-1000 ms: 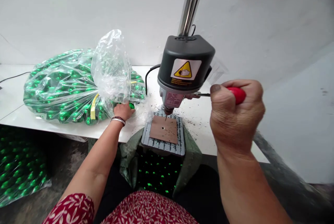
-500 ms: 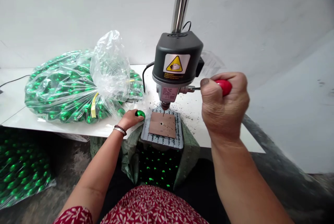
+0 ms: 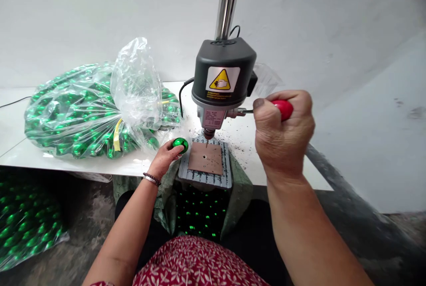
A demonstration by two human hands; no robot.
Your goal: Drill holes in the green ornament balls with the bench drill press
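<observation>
Between the fingers and thumb of my left hand (image 3: 163,160) is a shiny green ball (image 3: 180,145), held just left of the drill press base (image 3: 227,161). My right hand (image 3: 284,135) is wrapped round the red knob (image 3: 282,109) of the lever on the drill press (image 3: 224,73). The thin drill bit (image 3: 207,144) points down above a brown square board (image 3: 213,164) with a small dark hole. No ball lies on the board.
A clear plastic bag (image 3: 76,117) full of green balls lies on the white table (image 3: 259,157) at left. Another bag of balls (image 3: 26,224) sits on the floor. Green balls (image 3: 201,210) fill a dark green sack (image 3: 238,188) below the base. Dark shavings dot the table.
My left hand has brought the green ball slightly up and toward the board, with more of the ball showing. My right hand stays on the red knob. The camera view has shifted a little.
</observation>
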